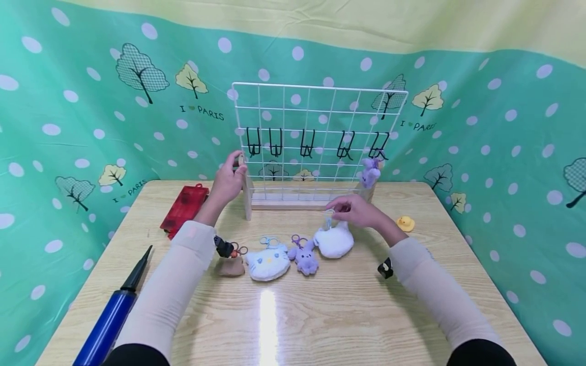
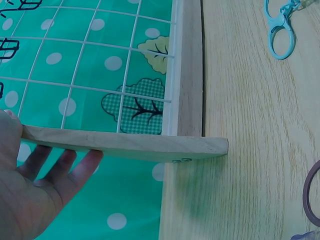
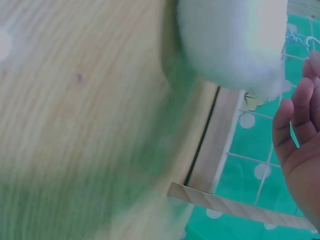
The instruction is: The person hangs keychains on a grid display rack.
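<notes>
Right hand [image 1: 358, 210] holds white plush [image 1: 336, 242] (left hand [image 1: 228, 181] grips rack [image 1: 293, 205]).

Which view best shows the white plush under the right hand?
The head view: it shows nearly all of the white plush, with its clip near the right hand. The right wrist view shows it closer, but cut off at the top edge. The left wrist view does not show it.

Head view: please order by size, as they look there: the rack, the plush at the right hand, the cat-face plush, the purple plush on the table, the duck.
1. Rack
2. Plush at the right hand and cat-face plush: too alike to rank
3. Purple plush on the table
4. Duck
</notes>
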Tool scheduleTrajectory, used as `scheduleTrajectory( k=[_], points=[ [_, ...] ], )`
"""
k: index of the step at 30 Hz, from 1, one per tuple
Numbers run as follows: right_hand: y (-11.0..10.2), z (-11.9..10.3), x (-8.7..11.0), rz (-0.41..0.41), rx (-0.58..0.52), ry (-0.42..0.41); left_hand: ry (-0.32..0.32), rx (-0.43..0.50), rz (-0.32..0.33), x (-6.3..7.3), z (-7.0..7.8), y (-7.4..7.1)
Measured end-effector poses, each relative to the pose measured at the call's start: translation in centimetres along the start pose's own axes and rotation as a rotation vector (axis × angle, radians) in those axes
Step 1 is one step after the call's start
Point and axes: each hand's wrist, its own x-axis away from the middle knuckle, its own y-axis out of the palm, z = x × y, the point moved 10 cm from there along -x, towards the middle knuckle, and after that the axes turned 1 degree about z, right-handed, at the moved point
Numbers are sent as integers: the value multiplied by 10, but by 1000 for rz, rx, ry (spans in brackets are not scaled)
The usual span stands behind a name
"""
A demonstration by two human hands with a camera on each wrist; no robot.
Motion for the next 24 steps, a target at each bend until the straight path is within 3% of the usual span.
scheduleTrajectory(
  k=[16, 24],
  points=[
    [-31, -19, 4, 174, -24, -43, 1, 2, 1, -1, 0, 0],
    [-47, -59, 17, 202, -49, 70, 1, 0, 4, 0, -1, 0]
  ],
)
